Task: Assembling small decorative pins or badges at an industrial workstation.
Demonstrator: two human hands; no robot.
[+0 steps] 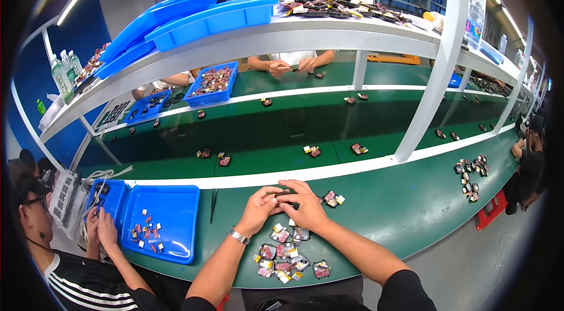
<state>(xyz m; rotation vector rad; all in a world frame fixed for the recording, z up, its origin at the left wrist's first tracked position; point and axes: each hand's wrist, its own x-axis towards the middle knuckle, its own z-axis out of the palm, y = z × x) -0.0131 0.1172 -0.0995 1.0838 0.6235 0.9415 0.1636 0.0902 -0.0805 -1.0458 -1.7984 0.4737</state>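
Both hands meet at the near edge of the green table, just below the centre of the view. The left hand and the right hand have their fingers pressed together around a small dark part, each pinching one end of it. A wristwatch sits on the left wrist.

At 6 o'clock from the hands, a pile of small red and silver parts lies on the table, just beside the right forearm. At 3 o'clock, close by, rests another pair of parts. At 9 o'clock lie black tweezers, and beyond them a blue tray holding a few scattered pieces.

At 8 o'clock a neighbouring person's hands work at a second blue tray. At 12 o'clock, across the moving belt, another person's hands hold something small.
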